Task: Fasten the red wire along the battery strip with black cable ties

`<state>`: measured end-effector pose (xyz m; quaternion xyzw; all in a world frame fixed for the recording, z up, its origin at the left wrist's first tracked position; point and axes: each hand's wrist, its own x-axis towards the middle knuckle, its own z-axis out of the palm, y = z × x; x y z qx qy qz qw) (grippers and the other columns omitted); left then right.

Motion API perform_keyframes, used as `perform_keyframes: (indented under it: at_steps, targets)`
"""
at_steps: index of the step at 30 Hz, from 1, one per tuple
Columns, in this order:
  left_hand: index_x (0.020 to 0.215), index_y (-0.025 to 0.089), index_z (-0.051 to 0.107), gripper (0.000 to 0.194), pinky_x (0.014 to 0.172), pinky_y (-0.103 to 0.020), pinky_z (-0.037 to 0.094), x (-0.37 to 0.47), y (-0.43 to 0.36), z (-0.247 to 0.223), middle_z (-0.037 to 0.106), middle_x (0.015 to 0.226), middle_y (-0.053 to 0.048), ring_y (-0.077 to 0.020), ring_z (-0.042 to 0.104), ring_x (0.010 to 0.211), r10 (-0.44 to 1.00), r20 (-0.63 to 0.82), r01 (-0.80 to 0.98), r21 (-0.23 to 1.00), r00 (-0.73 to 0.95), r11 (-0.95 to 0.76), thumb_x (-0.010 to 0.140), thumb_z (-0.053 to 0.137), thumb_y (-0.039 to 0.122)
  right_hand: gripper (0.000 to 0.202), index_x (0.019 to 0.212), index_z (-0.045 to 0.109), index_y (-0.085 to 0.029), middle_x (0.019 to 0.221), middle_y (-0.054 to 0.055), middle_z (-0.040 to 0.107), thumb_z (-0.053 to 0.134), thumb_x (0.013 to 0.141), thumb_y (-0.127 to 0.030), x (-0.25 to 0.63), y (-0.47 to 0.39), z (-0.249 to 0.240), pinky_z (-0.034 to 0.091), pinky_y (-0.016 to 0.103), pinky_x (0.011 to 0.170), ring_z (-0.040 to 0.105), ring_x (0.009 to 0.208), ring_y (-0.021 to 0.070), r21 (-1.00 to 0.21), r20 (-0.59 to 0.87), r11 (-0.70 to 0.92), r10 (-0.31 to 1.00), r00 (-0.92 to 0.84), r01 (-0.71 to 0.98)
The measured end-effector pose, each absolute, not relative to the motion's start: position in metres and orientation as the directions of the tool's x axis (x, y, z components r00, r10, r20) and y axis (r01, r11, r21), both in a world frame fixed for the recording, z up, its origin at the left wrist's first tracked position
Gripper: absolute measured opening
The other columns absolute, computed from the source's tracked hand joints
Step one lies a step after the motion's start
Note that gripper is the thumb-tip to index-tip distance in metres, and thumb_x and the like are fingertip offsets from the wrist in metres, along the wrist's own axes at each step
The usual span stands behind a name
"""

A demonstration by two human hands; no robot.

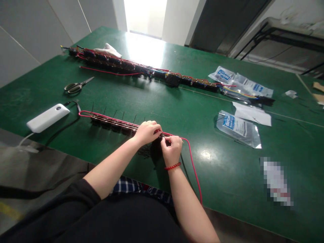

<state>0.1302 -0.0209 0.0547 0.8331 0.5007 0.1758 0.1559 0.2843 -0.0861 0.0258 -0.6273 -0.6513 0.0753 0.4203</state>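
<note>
A long black strip assembly [113, 124] lies on the table before me, with metal rods and a red cable [191, 157] running along it. Thin black upright tails, like those of cable ties [123, 115], stick up from its left half. My left hand [149, 132] rests over the strip toward its right part, fingers curled closed on it. Close beside it, my right hand [172, 148] is closed in a pinch at the strip's near edge; whatever lies between the fingertips is hidden. More thin black strands [144, 152] lie below my left wrist.
Scissors [76, 87] and a white power bank [48, 117] with a cable lie at the left. A longer wired black assembly [126, 65] stretches across the back. Plastic bags [238, 128] and white paper [253, 114] lie at the right, with a pixelated patch nearer the front.
</note>
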Motion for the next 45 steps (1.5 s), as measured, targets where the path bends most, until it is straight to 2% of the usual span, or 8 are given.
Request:
perform_keyframes:
  at_steps: [8, 14, 20, 26, 33, 40, 42, 45]
  targets:
    - [0.088, 0.022, 0.067, 0.020, 0.085, -0.037, 0.041, 0.144, -0.029, 0.058, 0.066, 0.097, -0.007, -0.0228, 0.052, 0.096, 0.902, 0.148, 0.837, 0.338, 0.405, -0.431, 0.092, 0.048, 0.027, 0.013, 0.071, 0.053, -0.022, 0.075, 0.001, 0.057, 0.059, 0.083, -0.025, 0.284, -0.084, 0.022, 0.040, 0.034, 0.080, 0.050, 0.078, 0.0189, -0.616, 0.464, 0.202, 0.874, 0.144, 0.761]
    - [0.090, 0.022, 0.065, 0.019, 0.091, -0.041, 0.036, 0.151, -0.033, 0.057, 0.065, 0.102, -0.007, -0.0251, 0.052, 0.101, 0.884, 0.262, 0.864, 0.232, 0.387, -0.447, 0.093, 0.047, 0.025, 0.013, 0.072, 0.054, -0.022, 0.075, 0.002, 0.058, 0.057, 0.084, -0.025, 0.284, -0.085, 0.022, 0.039, 0.035, 0.080, 0.051, 0.079, 0.0191, -0.622, 0.447, 0.201, 0.884, 0.133, 0.757]
    - [0.090, 0.019, 0.064, 0.020, 0.089, -0.039, 0.039, 0.152, -0.029, 0.052, 0.069, 0.084, -0.007, -0.0231, 0.060, 0.089, 0.847, 0.218, 0.826, 0.204, 0.485, -0.526, 0.092, 0.044, 0.019, 0.012, 0.072, 0.053, -0.021, 0.077, 0.002, 0.058, 0.058, 0.083, -0.022, 0.283, -0.086, 0.021, 0.040, 0.034, 0.079, 0.050, 0.079, 0.0195, -0.625, 0.448, 0.193, 0.882, 0.146, 0.756]
    - [0.096, 0.022, 0.065, 0.021, 0.086, -0.036, 0.044, 0.151, -0.022, 0.045, 0.072, 0.082, -0.004, -0.0208, 0.067, 0.083, 0.893, 0.163, 0.830, 0.328, 0.420, -0.450, 0.092, 0.044, 0.023, 0.015, 0.070, 0.052, -0.022, 0.075, 0.002, 0.058, 0.059, 0.083, -0.022, 0.282, -0.086, 0.021, 0.040, 0.034, 0.079, 0.050, 0.078, 0.0192, -0.620, 0.467, 0.198, 0.871, 0.154, 0.760]
    - [0.104, 0.027, 0.063, 0.019, 0.082, -0.030, 0.048, 0.148, -0.016, 0.048, 0.076, 0.090, 0.003, -0.0181, 0.069, 0.088, 0.928, 0.072, 0.779, 0.522, 0.367, -0.348, 0.090, 0.051, 0.023, 0.013, 0.071, 0.053, -0.021, 0.076, 0.002, 0.058, 0.058, 0.083, -0.023, 0.282, -0.085, 0.021, 0.040, 0.034, 0.080, 0.051, 0.079, 0.0192, -0.617, 0.470, 0.202, 0.869, 0.151, 0.761]
    - [0.129, 0.029, 0.052, 0.046, 0.080, -0.026, 0.049, 0.147, -0.018, 0.054, 0.077, 0.092, 0.006, -0.0155, 0.070, 0.086, 0.959, 0.052, 0.726, 0.643, 0.279, -0.246, 0.084, 0.061, 0.022, 0.013, 0.071, 0.053, -0.021, 0.074, 0.001, 0.058, 0.059, 0.082, -0.023, 0.283, -0.084, 0.020, 0.040, 0.034, 0.079, 0.051, 0.078, 0.0189, -0.609, 0.484, 0.215, 0.864, 0.143, 0.764]
    - [0.123, 0.029, 0.057, 0.040, 0.079, -0.026, 0.050, 0.147, -0.018, 0.054, 0.077, 0.091, 0.006, -0.0153, 0.070, 0.086, 0.961, 0.047, 0.720, 0.653, 0.272, -0.236, 0.084, 0.061, 0.023, 0.012, 0.071, 0.053, -0.021, 0.074, 0.001, 0.058, 0.059, 0.082, -0.022, 0.283, -0.084, 0.020, 0.040, 0.034, 0.079, 0.051, 0.078, 0.0189, -0.610, 0.486, 0.215, 0.862, 0.145, 0.763]
    - [0.103, 0.028, 0.068, 0.019, 0.077, -0.025, 0.050, 0.147, -0.017, 0.054, 0.077, 0.089, 0.005, -0.0150, 0.070, 0.084, 0.957, 0.051, 0.710, 0.660, 0.287, -0.248, 0.085, 0.060, 0.027, 0.013, 0.071, 0.053, -0.022, 0.073, 0.001, 0.057, 0.059, 0.082, -0.022, 0.283, -0.084, 0.020, 0.040, 0.034, 0.078, 0.051, 0.077, 0.0188, -0.620, 0.482, 0.212, 0.863, 0.153, 0.755]
